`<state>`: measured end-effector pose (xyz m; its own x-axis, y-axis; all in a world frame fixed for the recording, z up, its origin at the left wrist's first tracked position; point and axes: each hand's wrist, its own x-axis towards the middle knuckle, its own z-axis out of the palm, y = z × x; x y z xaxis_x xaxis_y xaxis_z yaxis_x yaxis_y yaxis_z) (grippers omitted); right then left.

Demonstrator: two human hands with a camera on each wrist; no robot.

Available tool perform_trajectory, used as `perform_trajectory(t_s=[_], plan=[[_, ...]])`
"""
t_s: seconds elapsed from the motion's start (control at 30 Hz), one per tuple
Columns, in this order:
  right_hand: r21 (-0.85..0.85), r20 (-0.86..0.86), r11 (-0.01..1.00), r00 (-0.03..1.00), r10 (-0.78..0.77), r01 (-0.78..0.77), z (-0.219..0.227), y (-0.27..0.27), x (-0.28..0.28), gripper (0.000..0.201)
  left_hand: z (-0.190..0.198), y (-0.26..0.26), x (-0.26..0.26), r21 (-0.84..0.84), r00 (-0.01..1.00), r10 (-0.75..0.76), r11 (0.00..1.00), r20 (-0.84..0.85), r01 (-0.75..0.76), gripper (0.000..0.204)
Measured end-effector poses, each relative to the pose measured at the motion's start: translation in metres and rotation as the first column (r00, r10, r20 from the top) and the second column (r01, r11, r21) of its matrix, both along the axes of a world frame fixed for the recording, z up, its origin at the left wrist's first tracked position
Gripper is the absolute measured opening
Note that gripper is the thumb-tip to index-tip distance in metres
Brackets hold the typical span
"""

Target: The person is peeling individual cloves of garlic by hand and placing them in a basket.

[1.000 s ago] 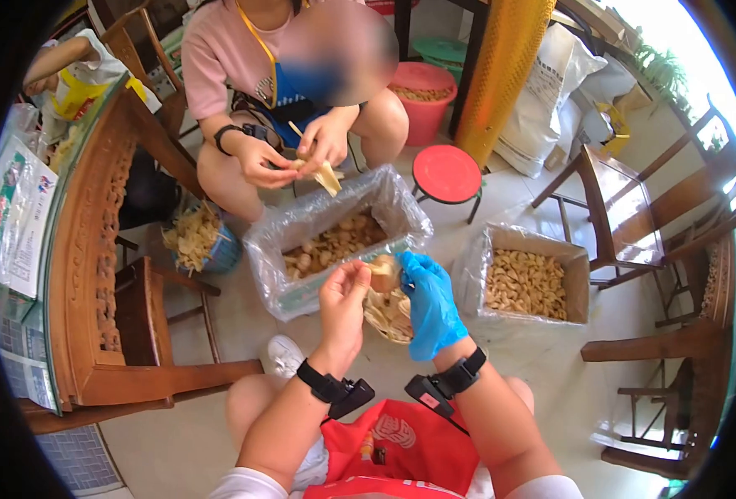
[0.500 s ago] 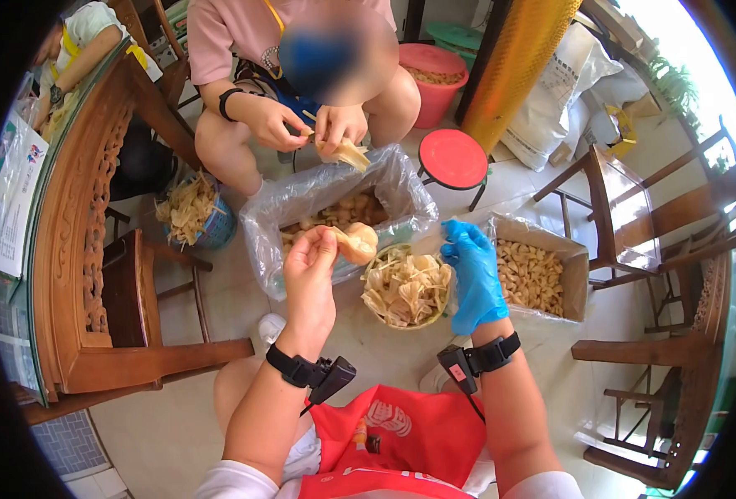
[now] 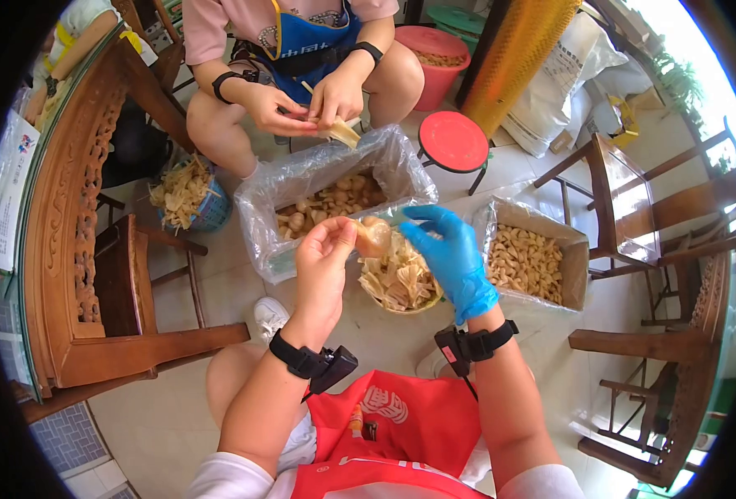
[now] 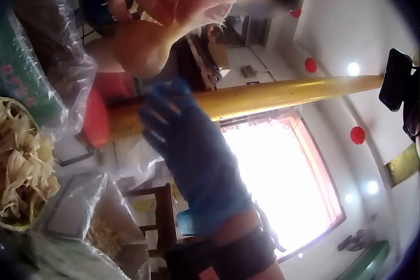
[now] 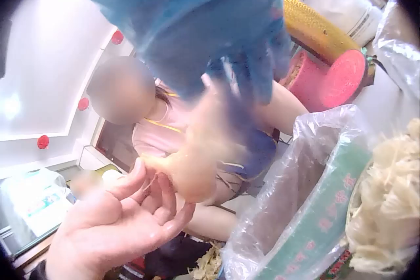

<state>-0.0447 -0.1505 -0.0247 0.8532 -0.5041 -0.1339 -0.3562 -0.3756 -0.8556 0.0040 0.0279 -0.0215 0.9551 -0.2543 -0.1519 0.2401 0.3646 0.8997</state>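
My bare left hand [image 3: 324, 264] pinches a garlic bulb [image 3: 374, 236] by its dry stem, over a basket of papery garlic skins [image 3: 397, 274]. The right hand [image 3: 452, 259], in a blue glove, is just to the right of the bulb, its fingers spread and loosely bent with nothing gripped. In the left wrist view the gloved fingers [image 4: 164, 112] reach toward the bulb [image 4: 141, 50]. Blurred by motion, the bulb [image 5: 193, 172] hangs from the bare fingertips in the right wrist view, with the glove above it.
Ahead, a plastic-lined box [image 3: 256, 224] holds whole bulbs; another box [image 3: 580, 258] on the right holds loose cloves. Opposite, a seated person [image 3: 301, 75] handles garlic. Nearby are a red stool [image 3: 452, 141], a blue bin of skins [image 3: 210, 208] and wooden chairs [image 3: 625, 208].
The gloved hand was at the bulb, drew away to the right, and has come back closer to it. The left hand keeps its pinch throughout.
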Motion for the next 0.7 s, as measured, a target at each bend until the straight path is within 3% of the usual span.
perform_trajectory(t_s=[0.07,0.13,0.2,0.27,0.33,0.37,0.43,0.47,0.53,0.57,0.7], plan=[[0.046,0.342,0.964,0.911,0.229,-0.26,0.01,0.015,0.002,0.03,0.001,-0.002,-0.001,0.07,1.0,-0.005,0.997,-0.004,0.006,0.016],[-0.037,0.374,0.948,0.876,0.306,-0.315,0.013,0.025,0.002,0.033,0.003,-0.003,-0.004,0.056,0.999,-0.044,0.997,0.011,0.044,0.015],[-0.289,0.353,0.907,0.847,0.398,-0.305,0.009,0.031,0.003,0.034,0.006,-0.005,-0.008,0.102,0.997,-0.074,0.992,0.008,0.073,0.013],[-0.277,0.304,0.919,0.882,0.361,-0.281,0.014,0.034,0.001,0.029,0.001,-0.006,-0.009,0.074,0.994,-0.108,0.991,-0.008,0.108,0.013],[-0.157,0.298,0.956,0.911,0.285,-0.248,0.013,0.035,0.001,0.019,-0.005,-0.007,-0.006,0.252,0.98,-0.1,0.966,0.173,0.054,0.019],[-0.158,0.299,0.956,0.91,0.286,-0.249,0.012,0.036,0.0,0.019,-0.005,-0.008,-0.006,0.252,0.98,-0.099,0.966,0.174,0.053,0.019],[-0.07,0.345,0.975,0.912,0.223,-0.212,0.008,0.037,0.0,0.011,0.001,-0.01,-0.005,0.399,0.916,-0.079,0.912,0.392,-0.092,0.029],[-0.07,0.346,0.975,0.911,0.223,-0.212,0.004,0.036,0.0,0.011,0.004,-0.01,-0.006,0.4,0.916,-0.079,0.912,0.393,-0.093,0.029],[0.089,0.378,0.977,0.914,0.149,-0.196,-0.003,0.034,0.0,0.011,0.009,-0.009,-0.008,0.493,0.952,-0.187,0.869,0.243,0.045,0.037],[0.088,0.378,0.976,0.914,0.15,-0.197,-0.004,0.033,0.0,0.011,0.0,-0.008,-0.007,0.456,0.953,-0.226,0.883,0.201,0.113,0.04],[0.378,0.348,0.906,0.936,0.051,-0.19,-0.004,0.032,0.001,0.013,-0.006,-0.011,-0.007,0.299,0.958,-0.269,0.926,0.1,0.229,0.042]])
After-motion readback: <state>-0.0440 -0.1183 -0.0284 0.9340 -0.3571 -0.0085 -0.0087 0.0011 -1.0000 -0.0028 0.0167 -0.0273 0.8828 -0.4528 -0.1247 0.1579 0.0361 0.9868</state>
